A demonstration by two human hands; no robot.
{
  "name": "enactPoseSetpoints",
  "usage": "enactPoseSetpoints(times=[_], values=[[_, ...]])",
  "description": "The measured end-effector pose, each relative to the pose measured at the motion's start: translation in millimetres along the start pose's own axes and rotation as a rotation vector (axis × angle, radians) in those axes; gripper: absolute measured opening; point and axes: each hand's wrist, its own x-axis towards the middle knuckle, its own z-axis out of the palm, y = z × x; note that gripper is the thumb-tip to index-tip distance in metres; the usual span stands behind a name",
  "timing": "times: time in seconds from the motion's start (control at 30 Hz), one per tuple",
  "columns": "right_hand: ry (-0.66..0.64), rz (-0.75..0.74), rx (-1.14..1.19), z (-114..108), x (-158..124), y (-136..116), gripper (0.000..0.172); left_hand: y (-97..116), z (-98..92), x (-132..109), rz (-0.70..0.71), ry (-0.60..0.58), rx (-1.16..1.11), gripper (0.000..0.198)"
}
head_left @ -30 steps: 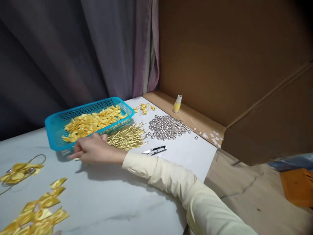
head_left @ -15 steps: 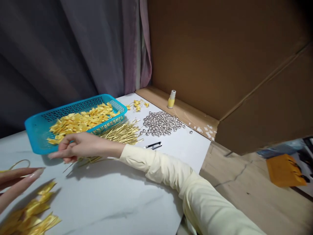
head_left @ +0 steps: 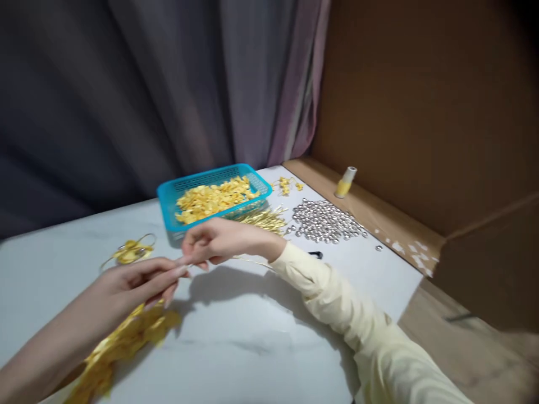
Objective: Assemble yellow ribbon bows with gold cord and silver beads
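Observation:
My left hand (head_left: 147, 280) and my right hand (head_left: 214, 241) meet at the fingertips above the white table. Both are pinched. A thin gold wire (head_left: 252, 261) runs out from under my right hand toward the right; what lies between the fingertips is too small to make out. Beneath my left forearm lies a string of yellow ribbon pieces (head_left: 130, 339). Behind my left wrist sits a yellow ribbon flower with a wire loop (head_left: 132, 251). The blue basket (head_left: 168, 216) of yellow ribbon pieces (head_left: 210, 197) stands just behind my right hand.
Gold wires (head_left: 267, 220) lie beside the basket, near a pile of silver beads (head_left: 326, 221). Black snips (head_left: 315, 255) show partly behind my right sleeve. A yellow thread spool (head_left: 345, 182) stands by the cardboard wall (head_left: 421, 112). Small yellow flowers (head_left: 285, 185) lie at the back.
The view has swung left, shifting the scene rightward. My left hand has come up to meet my right hand, and its fingers have closed. A wire now shows by my right hand.

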Motion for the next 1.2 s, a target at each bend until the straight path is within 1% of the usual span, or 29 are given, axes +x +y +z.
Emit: enactPoseSetpoints(times=[0.03,0.07,0.1,0.17,0.2,0.33,0.5,0.67,0.8,0.93,1.1,1.2], values=[[-0.017,-0.004,0.017,1.3,-0.8,0.3,0.014,16.2,-1.4,-3.6,-0.031,-0.142,-0.057,0.038],[-0.039,-0.007,0.032,2.4,-1.2,0.6,0.015,27.8,-2.8,-7.4,-0.045,-0.195,-0.119,0.036],[-0.058,-0.007,0.048,3.1,-1.3,0.9,0.016,34.6,-4.2,-11.2,-0.052,-0.192,-0.142,0.036],[-0.082,-0.003,0.073,4.0,-1.3,0.7,0.019,36.9,-7.6,-18.1,-0.063,-0.216,-0.167,0.032],[-0.093,-0.003,0.084,4.1,-1.4,0.1,0.020,34.8,-9.7,-20.9,-0.067,-0.232,-0.177,0.034],[-0.111,0.006,0.114,0.0,-4.6,-5.3,0.015,28.8,-17.9,-26.4,-0.059,-0.305,-0.209,0.038],[-0.091,0.041,0.125,-12.1,-14.0,-12.0,0.009,36.7,-22.8,-26.4,-0.035,-0.316,-0.216,0.042],[-0.057,0.019,0.118,-22.6,-21.6,-13.9,0.007,34.8,-25.9,-28.4,-0.044,-0.337,-0.210,0.043],[-0.056,-0.002,0.102,-30.2,-25.4,-12.3,0.010,36.8,-29.5,-32.1,-0.099,-0.388,-0.243,0.042],[-0.068,-0.008,0.075,-36.5,-29.8,-13.2,0.011,38.6,-32.7,-32.1,-0.119,-0.427,-0.247,0.038],[-0.071,0.003,0.060,-42.6,-35.4,-16.0,0.017,33.4,-36.8,-30.1,-0.125,-0.415,-0.230,0.039],[-0.057,-0.006,0.051,-43.8,-37.8,-18.1,0.017,31.0,-39.4,-31.2,-0.115,-0.416,-0.210,0.037]])
